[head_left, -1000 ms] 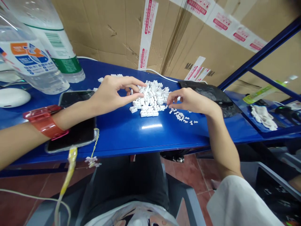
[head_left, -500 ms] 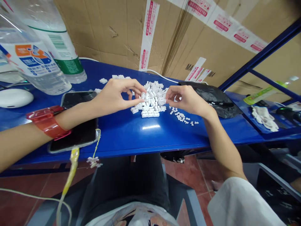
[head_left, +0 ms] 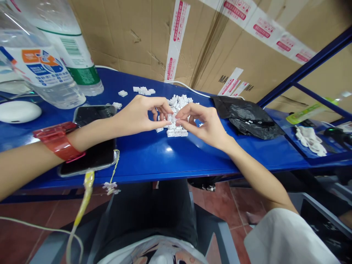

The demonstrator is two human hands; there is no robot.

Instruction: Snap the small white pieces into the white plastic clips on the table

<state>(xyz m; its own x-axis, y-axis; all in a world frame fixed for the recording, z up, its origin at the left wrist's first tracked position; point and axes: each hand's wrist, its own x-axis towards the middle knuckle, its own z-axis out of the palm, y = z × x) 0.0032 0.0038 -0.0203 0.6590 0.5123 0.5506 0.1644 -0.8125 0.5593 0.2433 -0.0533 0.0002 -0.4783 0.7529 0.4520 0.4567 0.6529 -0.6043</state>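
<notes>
Over a heap of small white plastic pieces (head_left: 180,101) on the blue table, my two hands meet at the fingertips. My left hand (head_left: 151,113) pinches a small white plastic piece (head_left: 170,118) between thumb and index finger. Close against it, my right hand (head_left: 202,119) also has thumb and index finger pressed together; whatever is between them is too small to make out. A neat row of white pieces (head_left: 177,132) lies just below the fingers. The right hand partly covers the heap and hides most of the tiny bits beside it.
A smartphone (head_left: 90,157) with a yellow cable lies under my left forearm. Two water bottles (head_left: 49,69) and a white mouse-like object (head_left: 20,111) stand at the left. A black plastic bag (head_left: 250,121) lies to the right. Cardboard boxes (head_left: 132,40) wall off the back.
My right hand has moved left from the right side of the heap to my left hand's fingertips. The left hand stays nearly in place, and the view has shifted slightly.
</notes>
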